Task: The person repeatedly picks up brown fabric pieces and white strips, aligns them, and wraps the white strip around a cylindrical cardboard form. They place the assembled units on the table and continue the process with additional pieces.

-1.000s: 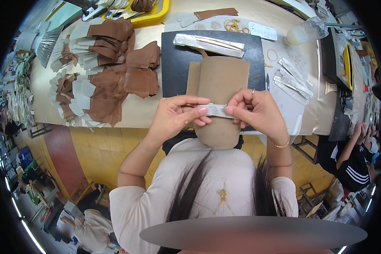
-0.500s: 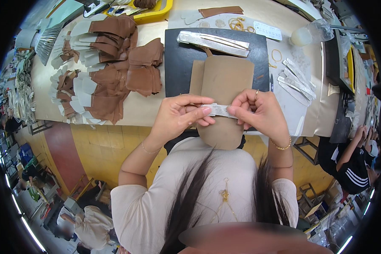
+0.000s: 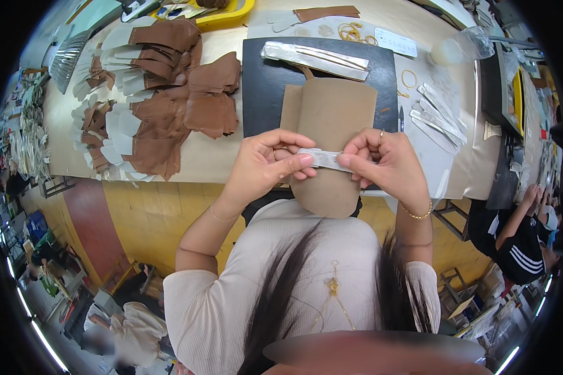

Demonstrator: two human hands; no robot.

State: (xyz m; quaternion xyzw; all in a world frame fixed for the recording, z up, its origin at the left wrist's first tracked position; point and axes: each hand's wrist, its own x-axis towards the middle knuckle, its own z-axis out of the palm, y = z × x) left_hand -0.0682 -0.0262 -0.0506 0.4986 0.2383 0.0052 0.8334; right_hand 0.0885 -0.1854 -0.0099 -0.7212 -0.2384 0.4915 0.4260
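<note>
Between my two hands a short whitish-grey strip (image 3: pixel 326 159) is stretched crosswise over a brown leather-like panel (image 3: pixel 338 112). My left hand (image 3: pixel 275 159) pinches the strip's left end between thumb and fingers. At the other end my right hand (image 3: pixel 381 159) pinches it the same way. The rounded lower end of the panel hangs over the table's near edge, and its upper part rests on a black mat (image 3: pixel 263 94). Long silvery strips (image 3: pixel 316 60) lie across the mat above the panel.
Stacks of brown leather pieces with white backing (image 3: pixel 162 119) cover the table's left. More silvery strips (image 3: pixel 438 119), a pen-like tool (image 3: pixel 401 119) and a plastic bottle (image 3: pixel 460 47) are at right. A yellow tray (image 3: pixel 228 15) sits at the back. Other people work at both sides.
Both hands still pinch the strip at its ends. The strip has tilted slightly, and my fingers have shifted a little along it. The panel stays in place.
</note>
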